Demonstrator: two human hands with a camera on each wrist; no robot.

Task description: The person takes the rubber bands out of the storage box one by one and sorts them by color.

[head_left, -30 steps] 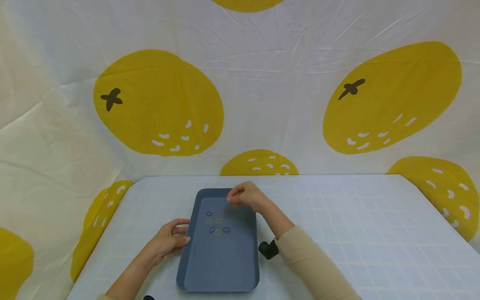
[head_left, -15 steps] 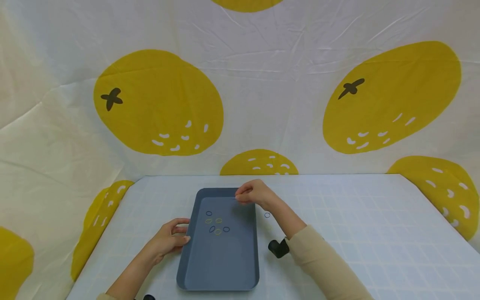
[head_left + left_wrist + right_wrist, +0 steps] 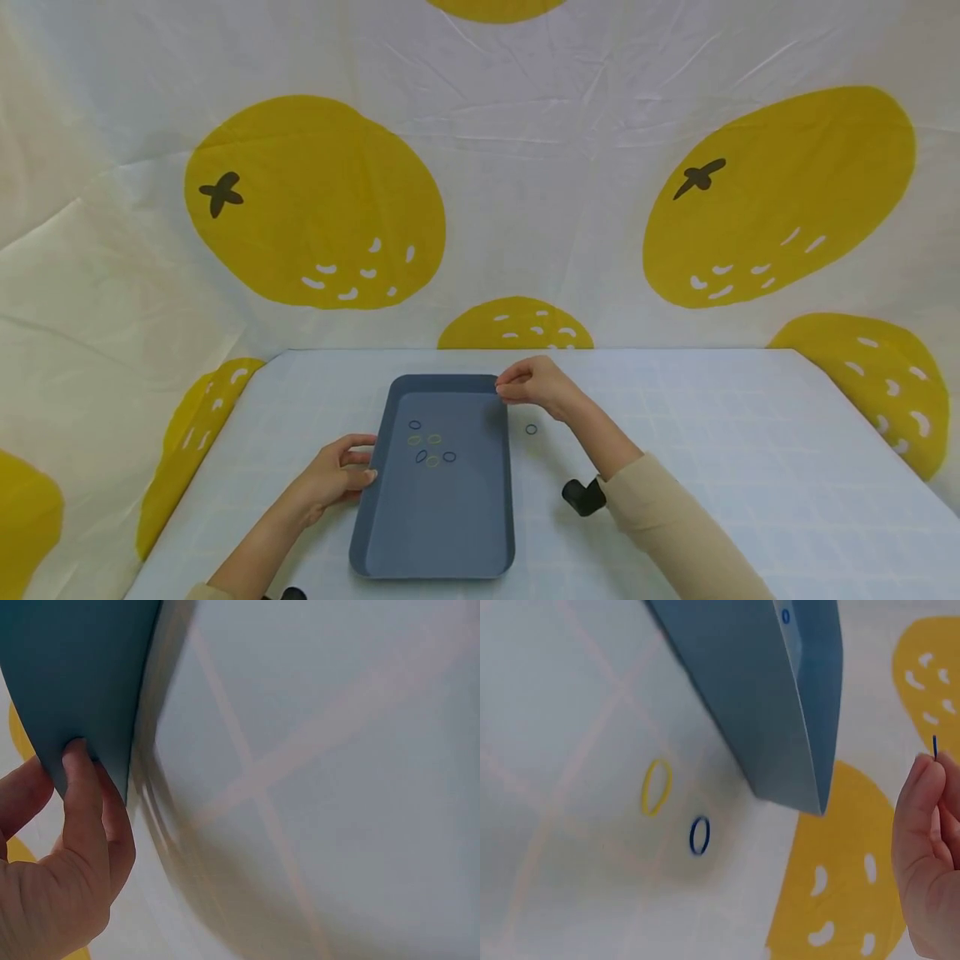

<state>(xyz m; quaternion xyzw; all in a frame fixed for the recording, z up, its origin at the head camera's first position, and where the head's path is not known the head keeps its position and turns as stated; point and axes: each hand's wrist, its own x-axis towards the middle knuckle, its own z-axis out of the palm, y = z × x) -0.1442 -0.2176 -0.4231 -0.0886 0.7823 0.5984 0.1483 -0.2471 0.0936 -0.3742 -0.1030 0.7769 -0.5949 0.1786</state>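
A grey-blue rectangular tray lies on the table. My left hand holds its left edge; in the left wrist view the fingers press the tray's outer wall with the thumb at the rim. My right hand is at the tray's far right corner, thumb and fingers pinched together. The right wrist view shows a thin blue rubber band poking up from those fingertips. Inside the tray lie three blue rubber bands and three yellow rubber bands, spread apart in the far half.
Right of the tray, another blue band lies on the table beside a yellow band. A black wrist camera sits under my right forearm. Behind the table hangs a white curtain with yellow fruit prints.
My right hand has moved rightward from over the tray's far end to its far right corner. A blue band on the table has come into view behind it. My left hand stays put.
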